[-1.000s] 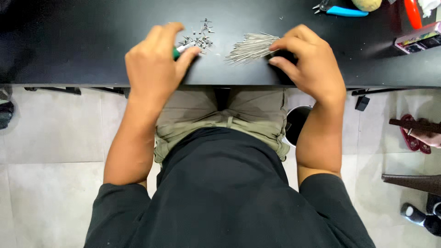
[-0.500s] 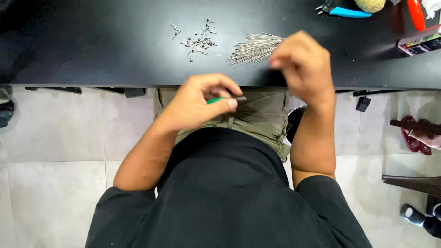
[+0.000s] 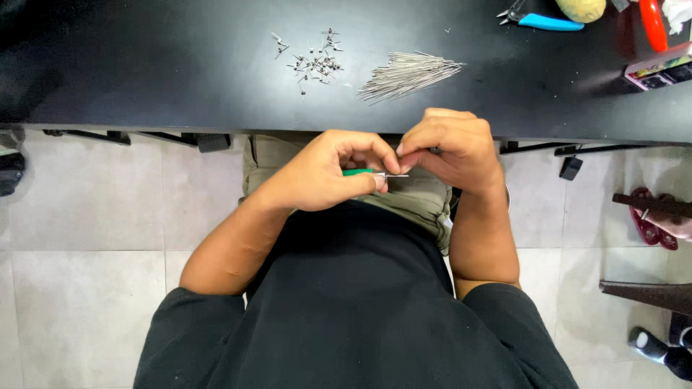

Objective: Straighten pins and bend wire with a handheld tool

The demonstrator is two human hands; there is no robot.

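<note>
Centre of frame: left hand (image 3: 328,173) pinches a green-handled tool (image 3: 358,172), mostly hidden in the fist. Right hand (image 3: 450,148) pinches something thin at its tip, too small to identify. Upper frame: pin bundle (image 3: 407,73), small metal bits (image 3: 311,60) on the black table (image 3: 144,65).

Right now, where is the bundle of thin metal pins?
In the head view, the pin bundle lies on the black table, right of the scattered small metal parts and above the right hand.

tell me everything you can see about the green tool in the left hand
The green tool is small and slim, with what looks like a green plastic handle and a thin metal tip pointing right. It lies roughly level above the lap, below the table edge. The left hand pinches it, hiding most of the handle; the right hand meets its tip.
</note>
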